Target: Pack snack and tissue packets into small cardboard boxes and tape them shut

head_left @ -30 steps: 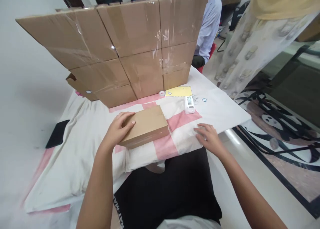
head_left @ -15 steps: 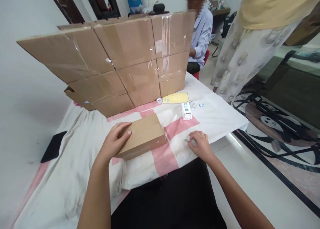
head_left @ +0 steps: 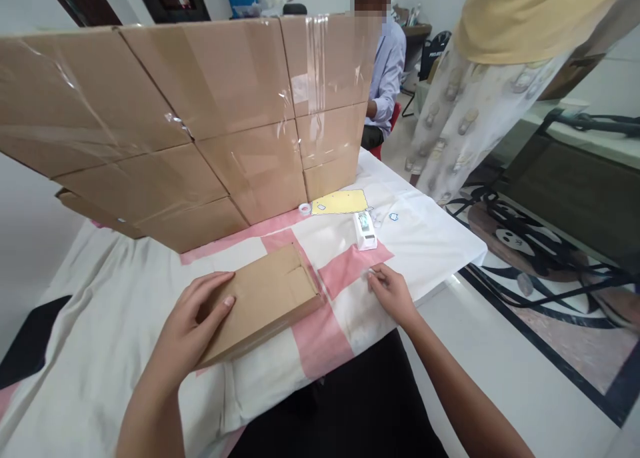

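A flat brown cardboard box (head_left: 265,301) lies on the pink and white cloth. My left hand (head_left: 193,325) grips its left end, thumb on the top face and fingers over the far edge. To the right of the box, just above the cloth, my right hand (head_left: 393,291) is closed in a pinch. A small pale thing (head_left: 371,271) shows at its fingertips, too small and blurred to name. Beyond that hand stands a small white tape dispenser-like device (head_left: 365,231) with a picture on its front.
A tall taped cardboard panel (head_left: 240,111) stands behind the box. Near its foot lie a white tape roll (head_left: 305,209), a yellow sheet (head_left: 340,201) and a small blue-edged sticker (head_left: 393,217). A seated person (head_left: 387,65) and a standing person (head_left: 460,105) are beyond the cloth.
The whole view has shifted and come nearer the panel. My right hand has moved away from me, closer to the white device, still pinching. My left hand stays on the box.
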`<state>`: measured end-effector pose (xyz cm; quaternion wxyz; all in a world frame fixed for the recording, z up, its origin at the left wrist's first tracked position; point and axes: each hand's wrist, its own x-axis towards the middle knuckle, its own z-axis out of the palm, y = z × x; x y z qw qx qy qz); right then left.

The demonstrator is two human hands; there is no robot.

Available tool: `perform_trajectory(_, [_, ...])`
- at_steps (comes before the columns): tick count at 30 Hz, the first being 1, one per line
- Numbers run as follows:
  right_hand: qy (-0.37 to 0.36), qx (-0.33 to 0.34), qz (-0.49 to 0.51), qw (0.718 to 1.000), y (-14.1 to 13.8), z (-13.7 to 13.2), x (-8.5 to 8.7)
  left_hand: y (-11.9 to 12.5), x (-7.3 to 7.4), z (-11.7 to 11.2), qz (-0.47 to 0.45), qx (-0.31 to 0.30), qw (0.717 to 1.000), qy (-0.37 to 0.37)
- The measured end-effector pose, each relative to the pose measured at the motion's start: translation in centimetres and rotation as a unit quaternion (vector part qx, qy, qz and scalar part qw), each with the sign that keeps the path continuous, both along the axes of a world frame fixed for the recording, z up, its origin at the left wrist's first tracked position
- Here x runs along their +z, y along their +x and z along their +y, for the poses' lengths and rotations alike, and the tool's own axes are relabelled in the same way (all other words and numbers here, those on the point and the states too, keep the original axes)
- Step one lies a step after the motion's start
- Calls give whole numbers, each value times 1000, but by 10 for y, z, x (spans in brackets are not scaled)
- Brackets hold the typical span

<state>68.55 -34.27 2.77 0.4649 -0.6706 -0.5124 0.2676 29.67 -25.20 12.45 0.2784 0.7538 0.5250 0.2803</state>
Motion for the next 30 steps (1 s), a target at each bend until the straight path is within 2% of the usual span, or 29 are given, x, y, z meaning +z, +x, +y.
perform_trajectory(4, [-8, 4, 50, 999, -9, 20, 5, 0, -2, 2, 16, 2, 1000, 0])
perform_trajectory(7, [-2, 0, 70, 998, -11, 28, 1, 2, -3, 3, 31, 3, 1000, 0])
perform_trajectory(10, [7, -21, 49, 999, -12, 29, -5, 2, -3, 3, 36, 8, 999, 3])
perform_trajectory(13, [9, -36, 4, 999, -11, 27, -10, 3, -3, 2, 36, 24, 999, -3])
perform_trajectory(16, [26, -45, -91, 994, -12, 26, -13, 4, -1, 0, 33, 38, 999, -12])
perform_trajectory(20, [82, -28, -240, 967, -13, 26, -11, 5, -2, -2, 38, 58, 997, -19])
perform_trajectory(25, [118, -54, -304, 944, 2, 29, -5, 3, -6, 2, 54, 81, 995, -22])
perform_trajectory(30, [98, 17, -363, 927, 31, 27, 7, 3, -9, 2, 60, 85, 994, -23])
